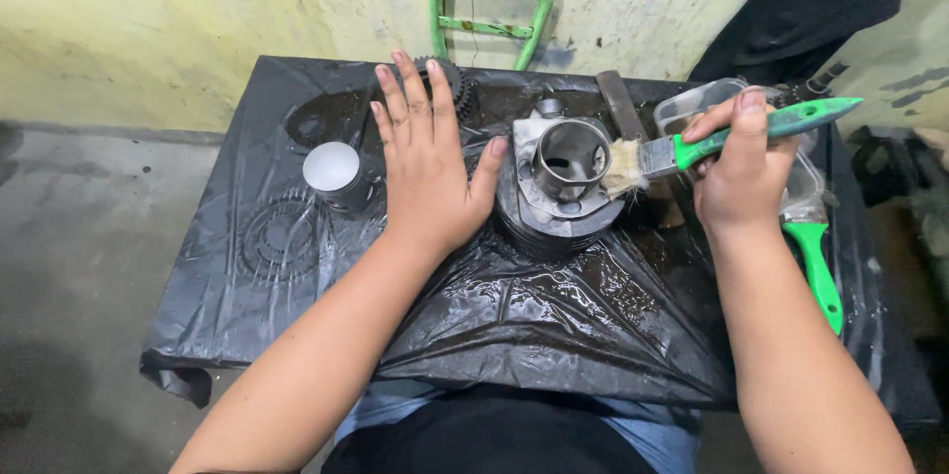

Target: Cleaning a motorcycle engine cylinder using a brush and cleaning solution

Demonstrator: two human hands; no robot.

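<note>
A grey metal engine cylinder [565, 177] stands upright on wet black plastic sheeting [554, 316]. My right hand [741, 168] grips a green-handled paintbrush [751, 130], and its pale bristles touch the cylinder's right rim. My left hand [427, 163] lies flat on the sheet just left of the cylinder, fingers spread, thumb against the cylinder's side. A silver piston [336, 175] stands left of that hand.
A dark gear [457, 84] sits behind my left fingers. A clear plastic tub [692, 106] is behind my right hand, a second green handle [819, 271] below it. A green metal frame [491, 14] leans on the yellowish wall. A flat metal bar [620, 103] lies behind the cylinder.
</note>
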